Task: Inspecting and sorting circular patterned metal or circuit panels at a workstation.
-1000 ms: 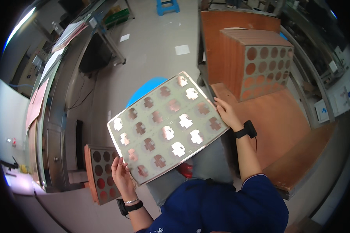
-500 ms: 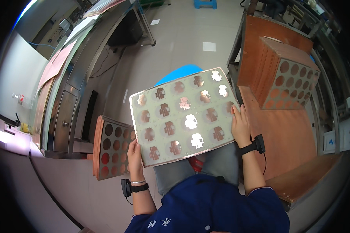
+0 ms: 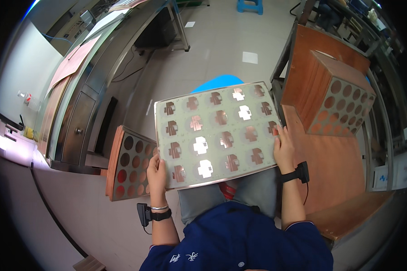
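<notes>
Above my lap I hold a pale green panel (image 3: 212, 151) that bears rows of shiny copper-coloured pads; it looks like a circuit board panel. My left hand (image 3: 156, 175) grips its lower left edge, thumb on the face. At the right edge my right hand (image 3: 283, 147) has hold of it, fingers partly hidden by the panel. Beside my left hand stands a stack of panels with copper discs (image 3: 131, 165), partly covered by the held panel. Several pads gleam white with reflected light.
A brown wooden stand (image 3: 332, 162) at the right carries a thick stack of disc-patterned panels (image 3: 341, 101). To the left is a metal bench with a drawer cabinet (image 3: 78, 133) and pink sheets (image 3: 79, 61). A blue stool (image 3: 250, 6) stands far off; a blue rounded thing (image 3: 219, 83) shows behind the panel.
The panel has levelled slightly, and the bright reflections have shifted across its pads. Both hands keep their hold. The whole view has shifted a little.
</notes>
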### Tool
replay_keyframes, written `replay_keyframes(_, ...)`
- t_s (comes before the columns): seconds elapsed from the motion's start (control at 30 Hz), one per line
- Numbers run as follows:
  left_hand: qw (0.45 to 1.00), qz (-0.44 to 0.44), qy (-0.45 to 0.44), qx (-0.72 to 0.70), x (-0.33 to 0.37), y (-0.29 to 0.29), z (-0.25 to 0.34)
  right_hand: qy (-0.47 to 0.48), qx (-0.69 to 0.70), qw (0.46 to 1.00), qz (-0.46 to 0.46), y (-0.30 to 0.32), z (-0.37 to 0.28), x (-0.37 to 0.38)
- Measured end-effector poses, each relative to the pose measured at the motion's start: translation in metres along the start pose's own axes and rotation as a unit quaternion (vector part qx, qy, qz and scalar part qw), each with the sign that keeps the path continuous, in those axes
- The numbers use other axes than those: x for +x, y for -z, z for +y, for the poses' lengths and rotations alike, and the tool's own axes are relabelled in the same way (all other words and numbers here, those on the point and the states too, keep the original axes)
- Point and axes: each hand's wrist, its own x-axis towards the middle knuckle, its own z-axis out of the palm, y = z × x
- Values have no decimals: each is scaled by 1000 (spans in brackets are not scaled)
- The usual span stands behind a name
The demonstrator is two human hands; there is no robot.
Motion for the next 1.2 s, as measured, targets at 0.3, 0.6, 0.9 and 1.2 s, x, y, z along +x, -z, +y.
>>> replay_keyframes(0.3, 955, 46, -24, -291, -15, -7, 19, -289, 503, 813, -54, 44, 25, 13)
replay_keyframes(0.6, 925, -91, -72, -363, -1, 15, 38, -271, 674, 682, -86, 99, 47, -2)
replay_keyframes(0.9, 731, -244, -99, -629, 9, 38, 70, -252, 751, 604, -87, 82, 21, -7)
replay_keyframes(1.2, 773, -194, -65, -600, -47, -62, 92, -224, 805, 537, -114, 48, -91, -12)
